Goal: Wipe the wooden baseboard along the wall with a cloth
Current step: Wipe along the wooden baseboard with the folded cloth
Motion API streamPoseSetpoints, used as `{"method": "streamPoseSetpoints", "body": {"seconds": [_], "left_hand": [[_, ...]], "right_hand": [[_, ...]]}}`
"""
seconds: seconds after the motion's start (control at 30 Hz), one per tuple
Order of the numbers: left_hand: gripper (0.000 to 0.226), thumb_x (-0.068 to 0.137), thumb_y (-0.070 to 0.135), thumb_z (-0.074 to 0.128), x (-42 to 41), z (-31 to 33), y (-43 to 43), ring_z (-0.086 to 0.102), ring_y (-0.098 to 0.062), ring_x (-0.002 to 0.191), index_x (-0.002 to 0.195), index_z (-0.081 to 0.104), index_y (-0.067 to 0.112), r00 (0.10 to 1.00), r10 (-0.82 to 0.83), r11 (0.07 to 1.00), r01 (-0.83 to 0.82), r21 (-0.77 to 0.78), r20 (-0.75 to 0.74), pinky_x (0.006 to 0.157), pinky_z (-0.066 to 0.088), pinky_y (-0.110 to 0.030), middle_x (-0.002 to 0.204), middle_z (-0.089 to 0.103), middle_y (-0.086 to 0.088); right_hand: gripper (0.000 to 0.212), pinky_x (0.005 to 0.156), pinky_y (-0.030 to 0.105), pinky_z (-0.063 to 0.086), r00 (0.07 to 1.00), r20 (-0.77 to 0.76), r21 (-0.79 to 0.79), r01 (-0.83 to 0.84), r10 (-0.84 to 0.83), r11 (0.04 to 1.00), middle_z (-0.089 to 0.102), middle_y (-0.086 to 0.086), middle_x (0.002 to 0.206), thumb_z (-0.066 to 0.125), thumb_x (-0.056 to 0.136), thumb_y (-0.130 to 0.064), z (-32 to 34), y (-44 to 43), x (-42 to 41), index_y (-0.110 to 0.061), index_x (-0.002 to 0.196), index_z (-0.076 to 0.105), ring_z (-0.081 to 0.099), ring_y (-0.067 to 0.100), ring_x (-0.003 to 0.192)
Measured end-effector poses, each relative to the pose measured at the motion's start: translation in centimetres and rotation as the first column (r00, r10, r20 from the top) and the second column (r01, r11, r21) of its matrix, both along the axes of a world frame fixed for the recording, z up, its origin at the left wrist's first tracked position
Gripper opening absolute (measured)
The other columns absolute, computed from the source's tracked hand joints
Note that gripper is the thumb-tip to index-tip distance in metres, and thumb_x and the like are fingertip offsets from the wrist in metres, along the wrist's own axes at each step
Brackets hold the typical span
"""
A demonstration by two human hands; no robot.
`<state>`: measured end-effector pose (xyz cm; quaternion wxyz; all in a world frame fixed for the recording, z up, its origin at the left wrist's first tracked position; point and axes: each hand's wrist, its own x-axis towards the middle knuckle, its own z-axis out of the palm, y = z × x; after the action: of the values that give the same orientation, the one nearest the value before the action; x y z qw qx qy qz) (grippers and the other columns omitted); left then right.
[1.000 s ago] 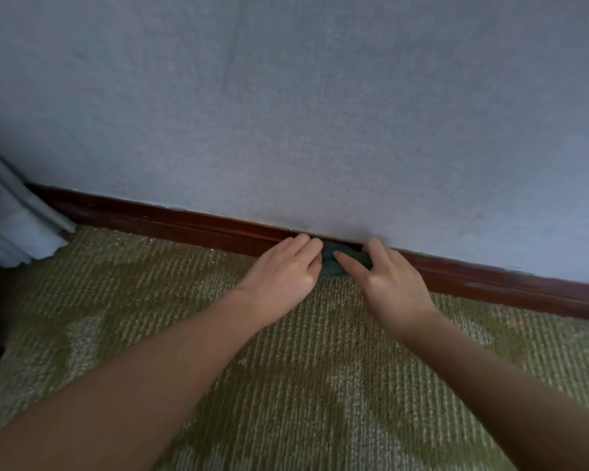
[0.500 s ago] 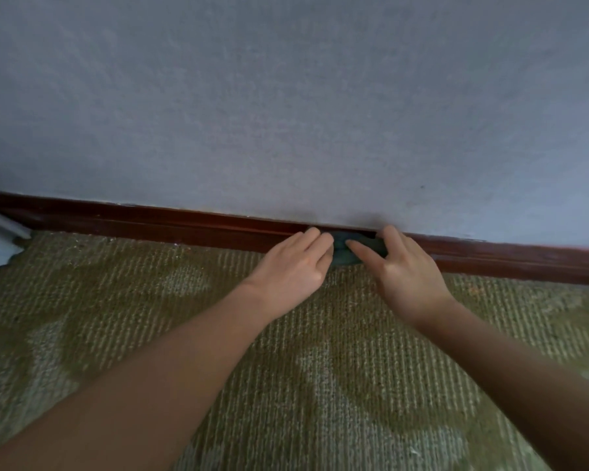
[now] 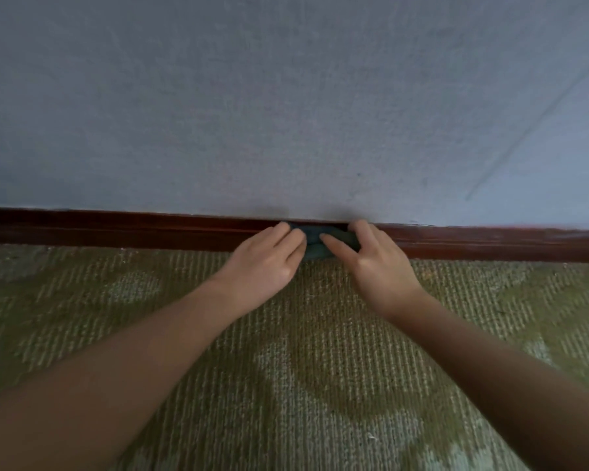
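1. Head view: one small dark teal cloth (image 3: 315, 242) sits bunched against the one dark red-brown wooden baseboard (image 3: 116, 230), far across the olive patterned carpet (image 3: 320, 368).
2. Two grips: the left grip (image 3: 266, 263) presses straight fingers on the cloth's left end. The right grip (image 3: 378, 266) pinches its right end.

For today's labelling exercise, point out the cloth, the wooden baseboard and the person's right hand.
cloth (image 3: 315, 240), head view: the visible dark green middle.
wooden baseboard (image 3: 116, 229), head view: bare front face, far left stretch.
right hand (image 3: 378, 270), head view: back of the hand.
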<state>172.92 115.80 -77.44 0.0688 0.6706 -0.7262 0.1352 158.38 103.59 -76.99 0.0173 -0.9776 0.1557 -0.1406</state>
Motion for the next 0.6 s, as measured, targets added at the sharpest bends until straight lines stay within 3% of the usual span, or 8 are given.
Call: {"method": "streamPoseSetpoints", "body": {"seconds": [0.07,0.23,0.4,0.6], "left_hand": [[0.018,0.075,-0.009,0.056,-0.8,-0.1,-1.2,0.061,-0.027,0.069,0.087,0.069,-0.01,0.999,-0.043,0.998,0.044,-0.046,0.029,0.058,0.052,-0.032,0.078,0.063,-0.015],[0.027,0.062,-0.008,0.075,-1.0,-0.1,-1.6,0.06,-0.025,0.069,0.088,0.069,-0.009,0.996,-0.069,0.996,0.072,-0.047,0.058,0.058,0.05,-0.03,0.078,0.062,-0.013],[0.031,0.062,-0.009,0.075,-0.4,0.0,-1.6,0.059,-0.026,0.071,0.092,0.068,-0.01,0.992,-0.09,0.996,0.091,-0.007,0.083,0.061,0.05,-0.031,0.081,0.062,-0.014],[0.021,0.065,-0.001,0.076,-2.5,0.0,-4.7,0.058,-0.02,0.074,0.086,0.071,-0.002,0.98,-0.186,0.982,0.187,-0.003,0.064,0.062,0.049,-0.026,0.081,0.063,-0.007]], "right_hand": [[0.058,0.053,0.038,0.05,1.0,-0.013,-0.003,0.017,-0.017,1.0,0.058,0.026,0.081,0.079,0.052,0.012,0.1,-1.0,-1.1,-0.001,0.108,0.067,0.058,0.039,0.064],[0.051,0.052,0.039,0.05,0.999,0.01,0.046,0.052,-0.053,0.998,0.056,0.026,0.079,0.078,0.054,0.011,-0.2,-0.8,-1.0,0.002,0.104,0.068,0.057,0.04,0.065],[0.056,0.052,0.037,0.049,1.0,0.016,0.02,0.007,-0.007,1.0,0.056,0.024,0.08,0.079,0.052,0.01,-0.2,-1.5,-1.2,0.0,0.106,0.067,0.056,0.037,0.065],[0.051,0.057,0.04,0.051,0.999,0.016,-0.014,0.03,-0.03,0.999,0.056,0.026,0.084,0.07,0.059,0.013,-0.6,-4.3,-4.4,0.0,0.108,0.067,0.057,0.038,0.067]]}}
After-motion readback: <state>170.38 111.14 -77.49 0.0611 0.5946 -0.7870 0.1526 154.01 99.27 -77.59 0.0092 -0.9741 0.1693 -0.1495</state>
